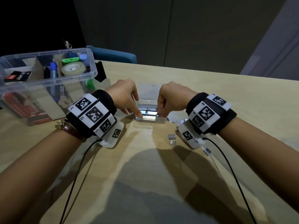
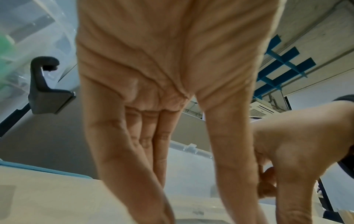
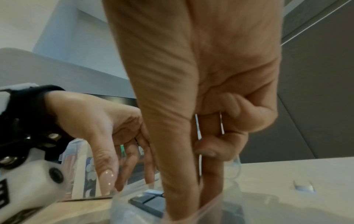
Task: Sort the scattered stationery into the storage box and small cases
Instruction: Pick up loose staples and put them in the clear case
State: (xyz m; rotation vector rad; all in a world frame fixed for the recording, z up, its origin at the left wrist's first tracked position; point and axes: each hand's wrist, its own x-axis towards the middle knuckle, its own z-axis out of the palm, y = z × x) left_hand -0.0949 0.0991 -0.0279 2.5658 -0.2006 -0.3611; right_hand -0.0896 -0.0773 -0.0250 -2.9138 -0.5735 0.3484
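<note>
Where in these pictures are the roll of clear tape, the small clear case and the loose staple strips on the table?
roll of clear tape (image 1: 73, 68): head view, its white core.
small clear case (image 1: 149, 121): head view, its near wall.
loose staple strips (image 1: 172, 139): head view, middle of the cluster.

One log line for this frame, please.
phase: filling small case with staples | left hand: fingers in case | right hand: fingers in case | loose staples on table

Black wristbands (white marker tiles), brown watch
</note>
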